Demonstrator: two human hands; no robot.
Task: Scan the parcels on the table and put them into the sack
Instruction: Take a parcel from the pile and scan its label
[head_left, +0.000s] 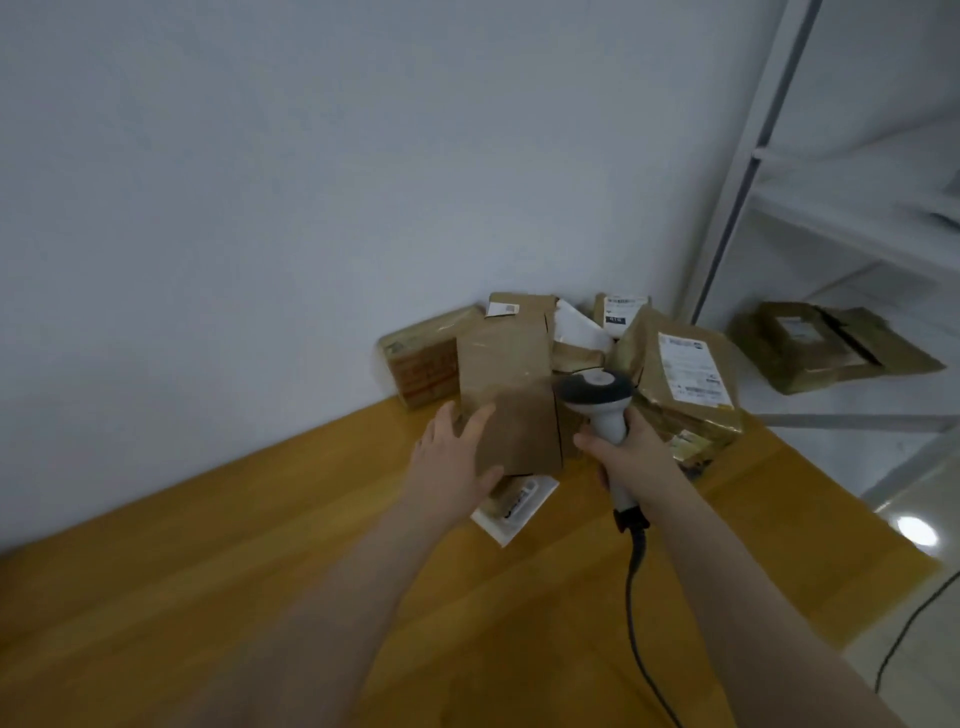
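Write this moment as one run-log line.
left hand: holds brown parcel | right hand: grips scanner | parcels: piled on table | sack: not in view

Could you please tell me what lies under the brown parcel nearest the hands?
A white labelled envelope sticks out from under the brown parcel on the table; its far part is covered.
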